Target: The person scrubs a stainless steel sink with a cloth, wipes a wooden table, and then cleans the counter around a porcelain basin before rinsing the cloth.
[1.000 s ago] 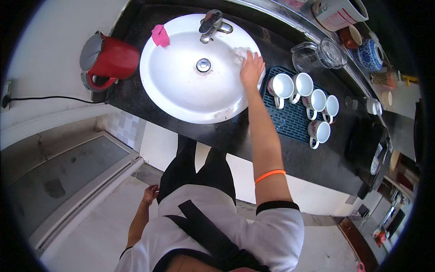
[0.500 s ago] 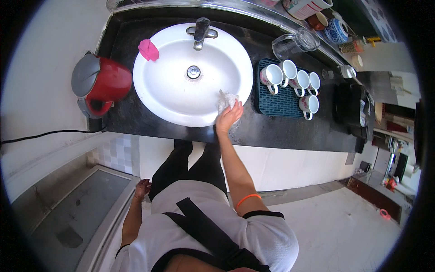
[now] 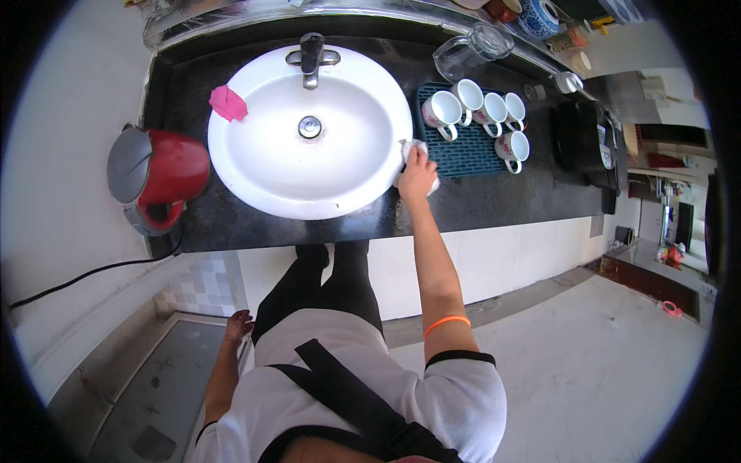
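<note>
Holding the cloth point(image 3: 420, 143) under the right hand point(image 3: 417, 177), down on the black counter point(image 3: 494, 199) at the right rim of the sink point(image 3: 258, 166). Bunching the right fingers together and closing them on the cloth, with white crumpled folds showing past the fingertips and out to the right of the knuckles. Cannot tell the thumb's place, nor whether touching the rim with the cloth or only lying beside it.

Just right of those fingers, a blue-green ribbed tray point(image 3: 468, 154). On it, beyond the fingertips and to the right, four mugs point(image 3: 441, 109) close together, white inside, with handles toward the body; farther right of the fingers, a fifth at the tray's edge. Beyond fingertips and mugs, a glass jug point(image 3: 455, 62).

Left of the fingers, across the bowl, the drain point(image 3: 309, 127); farther ahead on that side, the tap point(image 3: 311, 60). On the far left rim, well apart from the fingers, a pink rag point(image 3: 228, 103); past that, nearer the body, a red kettle point(image 3: 177, 163).

Hanging the left hand point(image 3: 238, 328) beside the thigh, below counter height. Cannot tell how spread or curled, with fingers small and dark.
</note>
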`<state>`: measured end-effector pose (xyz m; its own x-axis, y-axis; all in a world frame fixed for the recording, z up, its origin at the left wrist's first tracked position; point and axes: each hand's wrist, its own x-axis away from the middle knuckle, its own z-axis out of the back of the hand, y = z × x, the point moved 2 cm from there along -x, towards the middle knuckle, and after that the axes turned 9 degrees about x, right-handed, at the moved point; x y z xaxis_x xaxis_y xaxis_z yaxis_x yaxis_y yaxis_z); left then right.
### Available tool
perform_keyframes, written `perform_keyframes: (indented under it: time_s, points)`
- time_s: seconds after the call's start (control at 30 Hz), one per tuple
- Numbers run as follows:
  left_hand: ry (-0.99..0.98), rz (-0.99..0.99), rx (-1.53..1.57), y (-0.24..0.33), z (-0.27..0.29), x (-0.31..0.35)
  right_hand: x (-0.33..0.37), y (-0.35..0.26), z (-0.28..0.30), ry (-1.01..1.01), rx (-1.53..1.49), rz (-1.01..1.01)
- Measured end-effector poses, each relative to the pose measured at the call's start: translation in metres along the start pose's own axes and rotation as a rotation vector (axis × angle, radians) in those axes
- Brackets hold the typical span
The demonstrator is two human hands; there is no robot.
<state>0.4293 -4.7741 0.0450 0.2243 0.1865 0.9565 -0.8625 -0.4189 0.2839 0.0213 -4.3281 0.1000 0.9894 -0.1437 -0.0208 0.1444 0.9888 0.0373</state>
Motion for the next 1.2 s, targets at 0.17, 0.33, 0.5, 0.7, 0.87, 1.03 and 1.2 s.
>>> perform_keyframes:
  time_s: [0.17,0.33,0.5,0.7,0.87,1.03,1.2]
  points:
    - [-0.019,-0.022,-0.05,0.001,-0.003,-0.003,0.023,-0.002,-0.008,0.038,-0.068,-0.048]
    - [-0.069,-0.045,-0.053,0.003,-0.007,-0.006,0.035,0.052,0.01,0.061,-0.578,0.03]
    - [-0.069,-0.091,-0.093,0.014,-0.012,0.002,0.023,0.168,-0.015,0.277,-0.54,-0.455]
    - [-0.021,-0.083,-0.09,0.022,-0.019,-0.002,0.028,0.146,-0.045,0.116,0.033,-0.484]
    - [-0.082,-0.082,-0.252,0.026,-0.034,-0.005,0.065,0.092,-0.013,0.088,-0.175,-0.065]
    - [-0.04,-0.087,-0.156,0.05,-0.067,0.005,0.07,0.092,0.002,-0.102,-0.769,0.302]
    - [-0.018,-0.09,-0.121,0.043,-0.065,0.017,0.042,0.197,-0.01,0.298,-0.445,-0.342]
